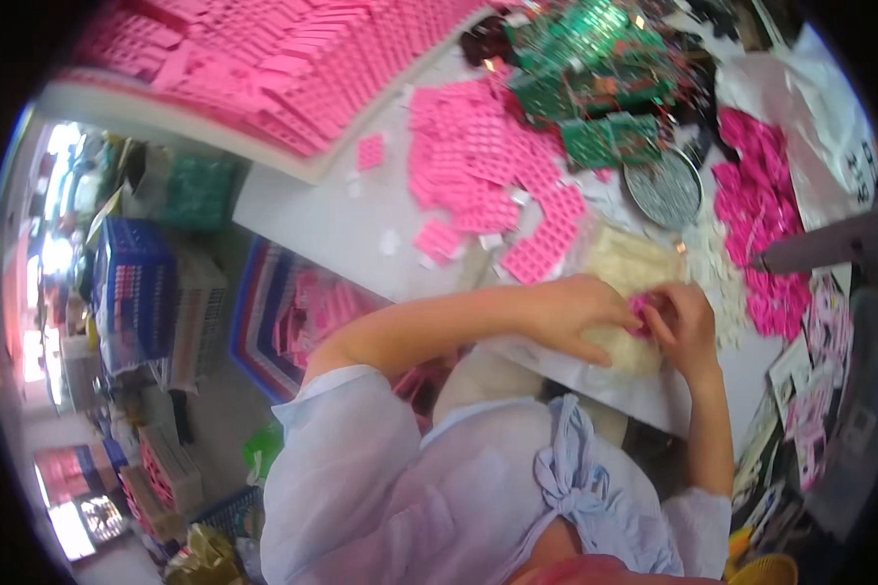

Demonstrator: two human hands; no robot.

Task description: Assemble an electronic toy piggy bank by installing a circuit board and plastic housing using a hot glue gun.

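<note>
My right hand (685, 317) pinches a small magenta piece (640, 314) between thumb and fingers. From the left, my left hand (583, 314) reaches to the same piece with its fingertips; its thumb stands apart, lower down, and some of its fingers are hidden. Both hands are over a pale cream slab (626, 255) at the near edge of the white table (346, 229). Beyond the slab lies a heap of flat pink pieces with rows of holes (473, 156). Small cream-white bits (724, 278) are scattered right of my right hand.
A large tray of pink parts (346, 161) fills the far left. Green circuit boards with wires (610, 141) lie behind a round tin of small metal parts (663, 187). Magenta pieces (776, 224) and a grey bar (819, 246) are at right. A basket (254, 322) stands below, left.
</note>
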